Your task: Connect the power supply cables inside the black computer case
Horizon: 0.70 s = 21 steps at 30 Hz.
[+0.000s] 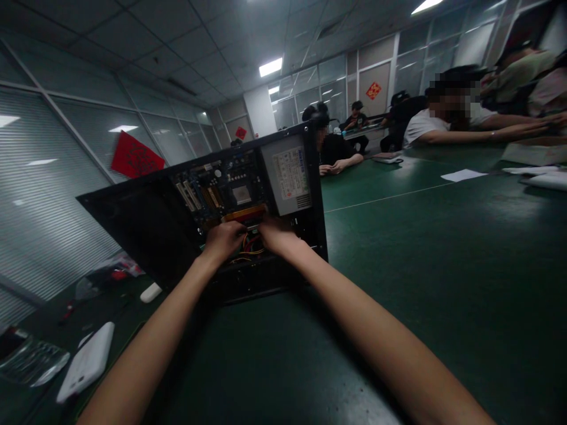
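Note:
An open black computer case (146, 236) stands tilted on the green table, its inside facing me. In its upper part are a motherboard (221, 192) and a silver power supply (286, 177) with a label. My left hand (224, 239) is inside the case, below the motherboard, with its fingers curled and pinched. Close to its right, my right hand (277, 233) is also closed at the same height. Between them run red and yellow cables (251, 245). What either hand holds is too small and dark to make out.
A white device (86, 363), a clear container (33, 357) and a small white object (151, 293) lie at the left. Across the green table (443, 265) sit several people, with a white paper (463, 175) and a box (535, 151) near them.

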Tool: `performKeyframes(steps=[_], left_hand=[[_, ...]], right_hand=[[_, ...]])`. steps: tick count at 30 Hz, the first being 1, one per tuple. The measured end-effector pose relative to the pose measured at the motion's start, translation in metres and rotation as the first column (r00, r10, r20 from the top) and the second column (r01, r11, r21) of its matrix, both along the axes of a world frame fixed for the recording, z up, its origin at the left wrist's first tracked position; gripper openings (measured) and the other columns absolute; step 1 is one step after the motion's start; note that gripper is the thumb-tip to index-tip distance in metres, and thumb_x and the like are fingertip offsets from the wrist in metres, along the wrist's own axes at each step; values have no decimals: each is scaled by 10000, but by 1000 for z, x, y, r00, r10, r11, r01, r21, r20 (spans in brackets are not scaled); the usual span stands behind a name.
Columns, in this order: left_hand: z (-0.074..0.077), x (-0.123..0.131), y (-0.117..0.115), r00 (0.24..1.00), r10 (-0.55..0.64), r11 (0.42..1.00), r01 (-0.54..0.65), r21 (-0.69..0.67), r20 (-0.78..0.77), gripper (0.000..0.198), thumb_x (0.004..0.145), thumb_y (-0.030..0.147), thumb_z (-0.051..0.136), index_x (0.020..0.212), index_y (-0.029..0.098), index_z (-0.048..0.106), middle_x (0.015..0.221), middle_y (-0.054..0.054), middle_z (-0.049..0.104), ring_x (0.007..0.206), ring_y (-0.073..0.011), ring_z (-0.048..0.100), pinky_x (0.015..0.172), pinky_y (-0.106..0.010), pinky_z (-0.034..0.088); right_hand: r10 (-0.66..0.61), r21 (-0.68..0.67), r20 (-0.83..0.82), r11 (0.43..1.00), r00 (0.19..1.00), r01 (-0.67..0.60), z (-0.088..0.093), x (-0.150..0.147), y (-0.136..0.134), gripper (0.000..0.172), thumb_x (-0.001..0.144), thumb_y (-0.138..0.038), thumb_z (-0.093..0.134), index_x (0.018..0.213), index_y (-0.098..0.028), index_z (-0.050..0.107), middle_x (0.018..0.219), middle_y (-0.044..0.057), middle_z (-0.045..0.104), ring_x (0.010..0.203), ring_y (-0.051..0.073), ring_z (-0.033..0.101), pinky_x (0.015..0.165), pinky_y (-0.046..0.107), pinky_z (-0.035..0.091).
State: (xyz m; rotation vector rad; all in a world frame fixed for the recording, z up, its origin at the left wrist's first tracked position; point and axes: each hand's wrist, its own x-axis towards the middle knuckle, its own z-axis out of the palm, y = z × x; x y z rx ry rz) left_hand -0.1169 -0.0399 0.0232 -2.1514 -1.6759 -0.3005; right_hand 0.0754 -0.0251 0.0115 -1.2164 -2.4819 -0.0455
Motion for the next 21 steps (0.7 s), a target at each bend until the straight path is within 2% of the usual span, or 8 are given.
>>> performKeyframes(steps=[3,9,12,17,21], left_hand=[[0,1,0,999,9,1000,-9,3,51,224,891,249,651,1084,222,759,1135,-46,763,1058,-263,709,858,-341,539],[0,2,1,998,32,999,-33,23,54,220,876,240,664,1070,229,767,1137,-49,765,1053,-266,711,837,-335,532],[-2,3,0,992,26,998,-32,45,121,215,882,267,661,1061,232,774,1119,-52,774,1035,-260,716,841,-325,523],[-5,1,-4,967,-29,993,-2,120,254,235,942,321,578,973,210,783,1034,-73,788,976,-235,720,815,-302,496],[-7,-2,-6,960,-31,996,6,88,280,252,941,318,557,926,200,779,970,-80,789,895,-226,715,754,-295,465]], right_hand=[[4,-20,-5,1000,1000,-4,0,-1,1,354,929,-127,490,1204,-86,710,1287,218,638,1116,324,673,890,374,547],[25,-20,-37,999,999,-26,-1,-1,2,352,912,-114,506,1199,-89,708,1247,217,658,1099,315,680,864,344,542],[37,-18,-55,999,998,-38,-2,1,2,335,913,-134,522,1187,-99,712,1237,208,669,1091,305,676,873,334,527],[49,35,-140,998,989,-44,-2,5,0,285,955,-247,523,1135,-138,716,1275,174,646,1089,285,656,894,341,507],[93,71,-203,994,975,-80,-3,5,-1,264,966,-238,507,1138,-162,693,1317,140,615,1136,261,622,918,319,487]])
